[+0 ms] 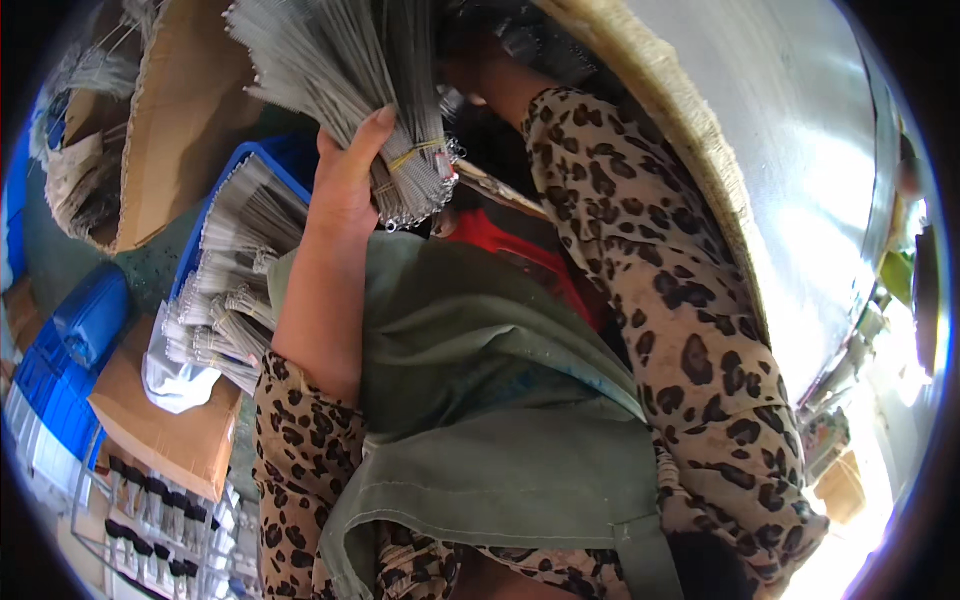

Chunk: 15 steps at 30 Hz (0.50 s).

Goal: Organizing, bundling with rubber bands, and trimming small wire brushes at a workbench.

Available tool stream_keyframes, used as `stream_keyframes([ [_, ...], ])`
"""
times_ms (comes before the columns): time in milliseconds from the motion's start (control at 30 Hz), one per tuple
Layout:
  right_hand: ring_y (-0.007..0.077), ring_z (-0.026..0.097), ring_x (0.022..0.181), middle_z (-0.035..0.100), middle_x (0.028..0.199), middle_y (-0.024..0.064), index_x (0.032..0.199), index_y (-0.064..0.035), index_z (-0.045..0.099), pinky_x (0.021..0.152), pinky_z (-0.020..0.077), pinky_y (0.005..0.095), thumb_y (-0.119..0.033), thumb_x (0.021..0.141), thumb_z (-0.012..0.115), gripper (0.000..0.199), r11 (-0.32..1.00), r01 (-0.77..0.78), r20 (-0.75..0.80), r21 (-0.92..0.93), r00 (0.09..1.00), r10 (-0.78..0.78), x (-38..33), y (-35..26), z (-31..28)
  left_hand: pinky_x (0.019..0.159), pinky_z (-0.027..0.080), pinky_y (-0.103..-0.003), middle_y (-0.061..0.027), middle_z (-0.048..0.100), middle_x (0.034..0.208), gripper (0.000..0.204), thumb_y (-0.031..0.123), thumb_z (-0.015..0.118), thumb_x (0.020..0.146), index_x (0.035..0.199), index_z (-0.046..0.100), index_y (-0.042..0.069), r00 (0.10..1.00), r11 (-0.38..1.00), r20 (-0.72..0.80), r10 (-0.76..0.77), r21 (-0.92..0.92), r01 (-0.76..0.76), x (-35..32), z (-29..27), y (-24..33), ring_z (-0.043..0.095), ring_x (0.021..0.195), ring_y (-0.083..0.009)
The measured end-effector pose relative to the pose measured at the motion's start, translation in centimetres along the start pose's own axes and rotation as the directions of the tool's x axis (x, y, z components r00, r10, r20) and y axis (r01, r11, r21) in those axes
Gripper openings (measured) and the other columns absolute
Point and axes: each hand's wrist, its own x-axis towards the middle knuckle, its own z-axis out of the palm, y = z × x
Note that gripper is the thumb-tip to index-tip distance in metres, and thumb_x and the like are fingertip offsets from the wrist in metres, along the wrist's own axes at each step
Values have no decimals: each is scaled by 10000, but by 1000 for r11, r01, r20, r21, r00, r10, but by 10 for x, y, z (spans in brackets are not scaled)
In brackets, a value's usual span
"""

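Note:
My left hand (347,180) is closed round a thick bundle of thin grey metal chains (345,75), its thumb lying across the front. The chains fan out toward the top of the view. Small rings and clasps hang at their near end, where a yellow tie (415,155) binds some of them. Beyond the bundle, in shadow, my right hand (475,75) reaches down beside a dark hollow. Its fingers are mostly hidden, and I cannot make out whether they hold anything.
On the left, a blue crate (245,150) holds many tied chain bundles (225,300). Cardboard boxes (185,110) stand behind and beside it. A rack of black-topped bundles (150,500) sits lower left. A worn padded edge (690,110) borders a shiny metal surface (800,150) at right.

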Motion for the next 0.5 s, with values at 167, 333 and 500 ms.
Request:
stream_keyframes([
  [167, 255, 545, 1118, 605, 1140, 131, 1151, -128, 612, 937, 427, 360, -153, 734, 708, 428, 974, -158, 272, 159, 956, 111, -37, -40, -121, 805, 519, -365, -107, 575, 1068, 586, 136, 733, 765, 1232, 403, 8, 995, 1000, -98, 1, 28, 2, -12, -24, 15, 602, 924, -216],
  [333, 254, 544, 1117, 604, 1141, 129, 1155, -122, 608, 937, 426, 357, -159, 733, 713, 437, 886, -321, 244, 334, 938, 248, -20, 17, -43, 861, 511, -381, -116, 558, 1159, 574, 204, 694, 817, 1267, 395, 13, 998, 996, -63, -18, 86, 23, -5, 4, 8, 585, 1025, -224],
  [500, 253, 544, 1117, 602, 1142, 128, 1159, -116, 604, 937, 426, 354, -165, 731, 718, 446, 787, -302, 191, 538, 953, 234, 5, 2, -24, 854, 493, -380, -140, 532, 1139, 738, 158, 783, 719, 1276, 325, 5, 997, 1000, -77, -5, 16, 6, -1, -15, 6, 560, 1014, -239],
])
